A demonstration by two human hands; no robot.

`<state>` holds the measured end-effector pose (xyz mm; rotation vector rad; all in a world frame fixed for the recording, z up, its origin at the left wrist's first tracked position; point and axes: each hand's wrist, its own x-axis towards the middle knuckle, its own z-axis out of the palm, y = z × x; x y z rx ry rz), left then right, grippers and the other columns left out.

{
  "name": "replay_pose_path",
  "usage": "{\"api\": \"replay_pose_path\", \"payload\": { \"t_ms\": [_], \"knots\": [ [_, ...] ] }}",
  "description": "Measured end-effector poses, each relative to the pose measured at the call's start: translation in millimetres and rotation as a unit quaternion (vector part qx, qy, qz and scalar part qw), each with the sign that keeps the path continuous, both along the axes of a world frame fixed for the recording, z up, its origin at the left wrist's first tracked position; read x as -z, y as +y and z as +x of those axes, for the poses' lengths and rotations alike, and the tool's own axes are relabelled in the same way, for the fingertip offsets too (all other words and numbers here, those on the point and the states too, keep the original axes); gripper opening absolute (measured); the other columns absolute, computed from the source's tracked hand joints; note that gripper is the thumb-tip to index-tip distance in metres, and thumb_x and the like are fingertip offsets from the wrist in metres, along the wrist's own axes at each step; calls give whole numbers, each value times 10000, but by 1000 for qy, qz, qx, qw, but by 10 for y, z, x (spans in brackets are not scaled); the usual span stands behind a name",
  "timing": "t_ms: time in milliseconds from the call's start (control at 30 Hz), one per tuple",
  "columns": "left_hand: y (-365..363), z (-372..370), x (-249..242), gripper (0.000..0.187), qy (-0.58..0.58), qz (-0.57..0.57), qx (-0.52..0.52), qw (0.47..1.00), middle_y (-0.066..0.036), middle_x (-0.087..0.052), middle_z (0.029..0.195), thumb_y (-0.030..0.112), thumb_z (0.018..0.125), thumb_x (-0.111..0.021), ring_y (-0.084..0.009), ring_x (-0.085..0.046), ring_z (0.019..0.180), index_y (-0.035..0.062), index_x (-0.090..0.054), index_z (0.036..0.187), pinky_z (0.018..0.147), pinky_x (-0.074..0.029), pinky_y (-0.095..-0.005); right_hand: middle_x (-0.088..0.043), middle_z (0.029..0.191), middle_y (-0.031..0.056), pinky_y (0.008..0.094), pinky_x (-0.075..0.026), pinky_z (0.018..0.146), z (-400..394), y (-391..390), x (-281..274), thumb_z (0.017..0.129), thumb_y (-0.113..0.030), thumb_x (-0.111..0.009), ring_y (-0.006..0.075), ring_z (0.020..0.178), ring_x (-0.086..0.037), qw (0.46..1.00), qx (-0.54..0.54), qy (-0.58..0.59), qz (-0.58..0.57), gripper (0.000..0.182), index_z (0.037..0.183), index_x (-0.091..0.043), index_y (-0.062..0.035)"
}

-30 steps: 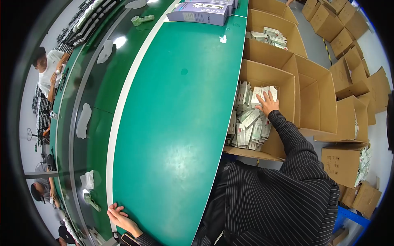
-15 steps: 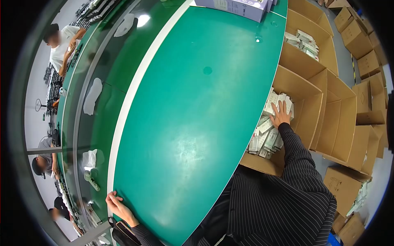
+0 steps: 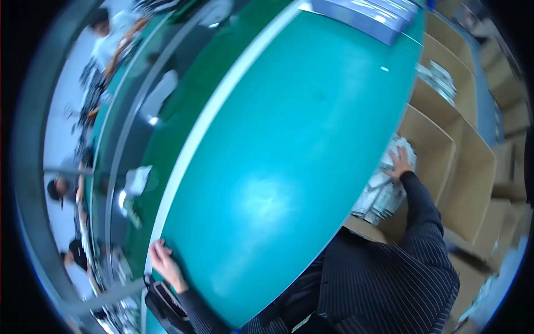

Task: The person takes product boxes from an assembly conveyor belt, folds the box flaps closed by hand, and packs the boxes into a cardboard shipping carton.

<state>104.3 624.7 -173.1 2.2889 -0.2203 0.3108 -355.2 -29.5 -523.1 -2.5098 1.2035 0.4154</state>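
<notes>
My right hand reaches into an open cardboard box beside the green table and rests on the small white packs piled inside; whether it grips one is hidden by blur. My left hand lies flat at the table's near left edge, by the white stripe, holding nothing. Both arms wear dark pinstriped sleeves.
A purple-grey carton sits at the table's far end. More open cardboard boxes line the right side. A conveyor with white items runs along the left, where other people work.
The view has swung and blurred, tilting further. My right hand stays on the packs in the box. My left hand stays at the table edge.
</notes>
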Motion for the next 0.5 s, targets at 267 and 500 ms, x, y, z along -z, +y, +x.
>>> {"api": "replay_pose_path", "payload": {
  "t_ms": [267, 500],
  "knots": [
    [266, -48, 171, 217, -34, -3, 0, 999, -57, -696, 836, 215, 1021, -670, -89, -630, 712, 3, -705, 1053, 625, -508, -262, -288, 1692, 145, 509, -249, 1255, -73, -251, 542, 857, -356, -758, 326, 1574, -228, 992, 80, 27, -94, 880, 1615, -354, -163],
    [443, 68, -22, 183, -28, 33, 31, 999, -101, -684, 753, 183, 950, -710, -140, -613, 580, 4, -715, 986, 554, -483, -309, -708, 1279, 120, 391, -516, 996, -390, -617, -61, 1021, -251, -636, 263, 1166, -671, 866, 255, -393, -174, 371, 1359, -645, -97]
  ]
}}
